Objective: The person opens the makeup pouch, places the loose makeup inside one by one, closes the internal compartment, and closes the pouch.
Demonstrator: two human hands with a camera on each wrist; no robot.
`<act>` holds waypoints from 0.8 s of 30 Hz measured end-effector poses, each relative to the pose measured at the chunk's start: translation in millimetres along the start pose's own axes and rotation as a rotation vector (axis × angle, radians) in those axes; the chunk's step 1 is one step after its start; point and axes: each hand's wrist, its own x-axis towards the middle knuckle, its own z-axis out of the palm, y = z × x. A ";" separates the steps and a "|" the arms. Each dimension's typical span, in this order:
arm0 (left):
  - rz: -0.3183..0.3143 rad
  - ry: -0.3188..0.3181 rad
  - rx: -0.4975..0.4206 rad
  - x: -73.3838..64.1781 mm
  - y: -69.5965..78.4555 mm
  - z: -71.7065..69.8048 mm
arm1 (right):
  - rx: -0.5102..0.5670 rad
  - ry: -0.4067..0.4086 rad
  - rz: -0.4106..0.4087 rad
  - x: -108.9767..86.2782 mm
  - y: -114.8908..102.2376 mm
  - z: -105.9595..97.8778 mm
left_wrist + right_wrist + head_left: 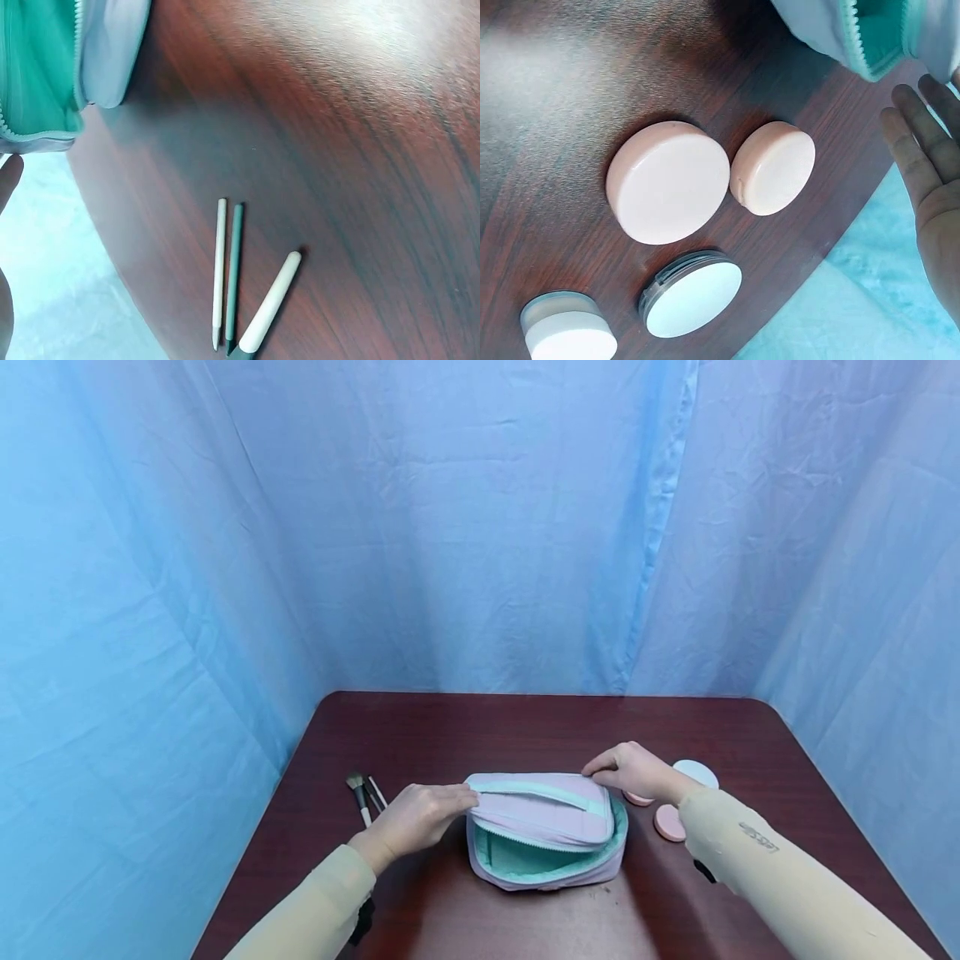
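Observation:
A lilac makeup bag (546, 868) with mint-green trim and lining stands on the table, its zipped lid (525, 814) partly raised, with a gap at the front. A mint strap runs across the lid. My left hand (420, 814) holds the lid's left end, fingers stretched along it. At the lid's back right corner, my right hand (633, 770) pinches the edge. The right wrist view shows the other fingers (922, 142) of that hand extended loosely beside the bag. Most of the left hand falls outside the left wrist view.
Left of the bag lie a makeup brush (358, 789) and two slim sticks, one pale (219, 274), one dark green (234, 277). On the right are two pink round compacts (667, 184) (774, 169), a white-topped round case (694, 296) and a white-lidded jar (570, 334). Blue curtains (487, 527) surround the table.

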 end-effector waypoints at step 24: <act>-0.411 -0.041 -0.202 18.2 -22.5 -27.8 | 0.255 0.056 0.026 -34.0 -16.9 9.1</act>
